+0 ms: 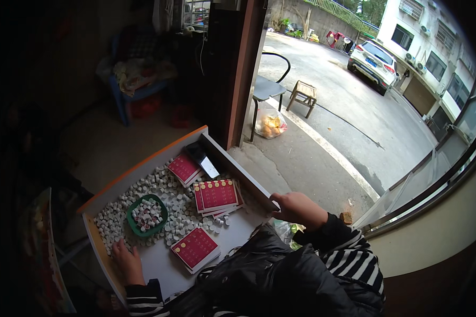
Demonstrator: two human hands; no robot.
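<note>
A large shallow tray (152, 154) with raised sides and an orange edge lies in front of me. My left hand (127, 260) rests at its left side, fingers apart, close to many small white cylindrical pieces (108, 222). Beside them a green plastic basket (164, 215) contains more such pieces, some with red faces. My right hand (300, 208) is closed on the tray's right rim. Inside the tray lie a near stack of red printed cards (197, 248), a middle stack of red cards (217, 194) and a far stack of red cards (184, 167). A dark phone (202, 159) sits by the far corner.
Past the doorway post (243, 68) stand a black chair (269, 87), a small wooden stool (303, 95) and a plastic bag with orange things (270, 124). A white car (374, 62) is parked outside. A blue chair (122, 100) piled with cloth is in the dark room.
</note>
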